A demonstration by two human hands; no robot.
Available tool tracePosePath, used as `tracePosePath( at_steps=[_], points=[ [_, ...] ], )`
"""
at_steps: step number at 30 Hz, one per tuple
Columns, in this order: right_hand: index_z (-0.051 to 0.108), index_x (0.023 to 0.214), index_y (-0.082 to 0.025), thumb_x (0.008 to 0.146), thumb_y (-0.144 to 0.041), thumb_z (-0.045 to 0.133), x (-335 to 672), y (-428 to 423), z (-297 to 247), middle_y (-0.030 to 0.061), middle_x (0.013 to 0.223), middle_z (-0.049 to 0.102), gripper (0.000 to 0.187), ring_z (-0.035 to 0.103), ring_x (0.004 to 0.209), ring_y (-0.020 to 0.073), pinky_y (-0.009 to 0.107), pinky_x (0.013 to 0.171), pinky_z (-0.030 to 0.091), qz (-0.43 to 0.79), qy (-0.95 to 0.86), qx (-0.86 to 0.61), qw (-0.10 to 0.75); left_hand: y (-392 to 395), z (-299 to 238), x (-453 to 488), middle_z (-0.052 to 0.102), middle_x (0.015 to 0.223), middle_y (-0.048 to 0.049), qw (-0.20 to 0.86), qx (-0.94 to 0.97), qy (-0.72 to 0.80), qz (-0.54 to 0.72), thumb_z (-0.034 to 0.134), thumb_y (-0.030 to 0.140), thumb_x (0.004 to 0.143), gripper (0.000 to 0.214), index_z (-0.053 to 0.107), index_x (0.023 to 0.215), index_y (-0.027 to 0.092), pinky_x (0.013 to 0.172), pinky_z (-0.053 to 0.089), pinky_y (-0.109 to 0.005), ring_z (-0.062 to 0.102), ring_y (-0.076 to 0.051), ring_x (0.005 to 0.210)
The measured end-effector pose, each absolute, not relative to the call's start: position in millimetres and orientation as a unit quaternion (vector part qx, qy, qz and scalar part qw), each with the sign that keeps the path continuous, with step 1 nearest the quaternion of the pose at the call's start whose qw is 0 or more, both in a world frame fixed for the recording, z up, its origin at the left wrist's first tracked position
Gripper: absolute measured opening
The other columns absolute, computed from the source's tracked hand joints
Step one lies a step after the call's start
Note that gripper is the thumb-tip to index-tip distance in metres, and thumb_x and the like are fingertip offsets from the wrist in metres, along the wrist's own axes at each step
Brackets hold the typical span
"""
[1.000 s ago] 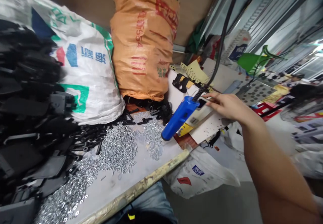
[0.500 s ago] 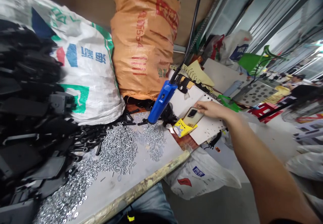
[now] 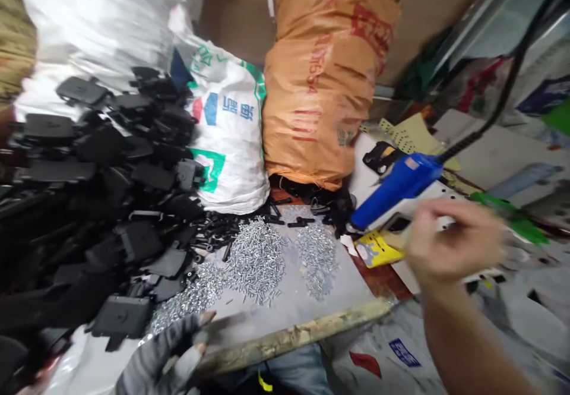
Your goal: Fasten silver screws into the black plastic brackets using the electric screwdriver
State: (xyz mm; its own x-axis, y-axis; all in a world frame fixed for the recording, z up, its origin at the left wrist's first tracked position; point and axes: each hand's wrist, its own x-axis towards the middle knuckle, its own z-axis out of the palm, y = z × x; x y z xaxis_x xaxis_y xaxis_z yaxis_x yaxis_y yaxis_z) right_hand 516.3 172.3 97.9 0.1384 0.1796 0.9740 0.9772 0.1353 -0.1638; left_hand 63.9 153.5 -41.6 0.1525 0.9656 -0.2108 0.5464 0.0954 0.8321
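My right hand [image 3: 449, 243] is smeared by motion. It looks curled, but whether it grips anything cannot be made out. It partly covers a phone [image 3: 399, 222] in a yellow holder [image 3: 378, 249]. Just beyond it a blue electric screwdriver [image 3: 396, 187] hangs tilted from a black cable. My left hand [image 3: 178, 350], in a grey striped glove with bare fingertips, is at the bench's front edge, fingers apart and nothing visible between them. Beside it lie loose washers [image 3: 189, 297]. Farther in are a larger screw pile [image 3: 256, 258] and a smaller one [image 3: 317, 258].
Black plastic parts [image 3: 127, 318] are heaped along the left. At the back stand a white woven sack [image 3: 231, 145] and an orange sack [image 3: 320, 98]. A worn padded strip [image 3: 303, 332] edges the bench. A white bag [image 3: 378, 353] lies below its right end.
My right hand has come off the phone and moved nearer. The screwdriver has swung right and tilted more. My left hand has entered at lower left, and the view has turned left.
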Motion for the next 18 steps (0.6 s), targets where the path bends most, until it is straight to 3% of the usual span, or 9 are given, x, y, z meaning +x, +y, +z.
tracePosePath(
  at_steps=[2,4,5,7,10,13,15,18],
  points=[
    [0.066,0.092,-0.029,0.090,-0.025,0.057,484.3,203.0,71.6,0.0027,0.085,0.070,0.010,0.067,0.080,0.0240,0.042,0.079,0.056,-0.225,-0.673,-0.545,0.447,164.4,-35.7,84.5,0.075,0.126,-0.0027,0.435,0.647,0.549,0.302,0.071,0.058,0.077,0.050,0.075,0.117,0.028,0.105,0.057,-0.039,0.069,-0.031,0.117],
    [0.069,0.103,-0.027,0.096,-0.024,0.049,465.4,248.2,45.7,0.0047,0.103,0.073,0.021,0.067,0.102,0.0222,0.039,0.095,0.054,-0.028,-0.739,-0.627,0.246,175.4,-20.9,106.5,0.077,0.121,-0.0034,0.416,0.670,0.521,0.326,0.068,0.052,0.080,0.046,0.075,0.118,0.027,0.103,0.058,-0.040,0.073,-0.029,0.109],
    [0.070,0.105,-0.025,0.096,-0.021,0.049,461.6,272.9,34.2,0.0058,0.108,0.074,0.024,0.066,0.107,0.0219,0.037,0.098,0.052,0.004,-0.740,-0.641,0.204,179.8,-11.8,116.1,0.078,0.119,-0.0038,0.407,0.679,0.517,0.327,0.067,0.050,0.079,0.045,0.076,0.116,0.026,0.100,0.059,-0.039,0.074,-0.029,0.108],
    [0.072,0.108,-0.019,0.096,-0.015,0.046,461.8,318.1,15.2,0.0111,0.113,0.073,0.029,0.066,0.110,0.0236,0.038,0.101,0.051,0.026,-0.724,-0.670,0.162,185.8,5.1,130.0,0.077,0.120,-0.0039,0.390,0.687,0.524,0.317,0.064,0.047,0.080,0.043,0.077,0.115,0.025,0.099,0.059,-0.039,0.073,-0.029,0.110],
    [0.067,0.120,-0.018,0.100,-0.022,0.053,466.1,358.9,-4.5,0.0109,0.127,0.067,0.025,0.063,0.118,0.0230,0.043,0.105,0.047,0.052,-0.725,-0.676,0.118,189.8,17.0,136.1,0.076,0.122,-0.0038,0.379,0.693,0.541,0.289,0.062,0.046,0.084,0.041,0.075,0.117,0.026,0.106,0.055,-0.042,0.071,-0.029,0.113],
    [0.067,0.115,-0.016,0.097,-0.027,0.061,460.6,366.4,-16.7,0.0094,0.121,0.068,0.022,0.063,0.115,0.0228,0.045,0.103,0.048,0.075,-0.737,-0.665,0.088,199.6,13.7,127.6,0.073,0.127,-0.0070,0.360,0.711,0.523,0.303,0.059,0.043,0.089,0.042,0.072,0.123,0.023,0.111,0.050,-0.043,0.068,-0.028,0.118],
    [0.070,0.104,-0.013,0.093,-0.017,0.061,453.9,362.7,-20.4,0.0137,0.110,0.069,0.016,0.065,0.108,0.0254,0.042,0.097,0.050,0.075,-0.733,-0.670,0.087,216.9,12.0,115.4,0.070,0.131,-0.0111,0.280,0.724,0.533,0.335,0.058,0.040,0.092,0.043,0.069,0.127,0.018,0.113,0.047,-0.042,0.063,-0.027,0.124],
    [0.069,0.097,-0.011,0.088,-0.012,0.055,443.1,355.9,-15.9,0.0196,0.103,0.066,0.017,0.067,0.097,0.0296,0.041,0.088,0.050,0.060,-0.717,-0.684,0.123,259.7,21.6,95.2,0.063,0.136,-0.0178,0.054,0.693,0.627,0.351,0.055,0.036,0.093,0.045,0.067,0.128,0.011,0.114,0.043,-0.043,0.056,-0.031,0.128]
  ],
)
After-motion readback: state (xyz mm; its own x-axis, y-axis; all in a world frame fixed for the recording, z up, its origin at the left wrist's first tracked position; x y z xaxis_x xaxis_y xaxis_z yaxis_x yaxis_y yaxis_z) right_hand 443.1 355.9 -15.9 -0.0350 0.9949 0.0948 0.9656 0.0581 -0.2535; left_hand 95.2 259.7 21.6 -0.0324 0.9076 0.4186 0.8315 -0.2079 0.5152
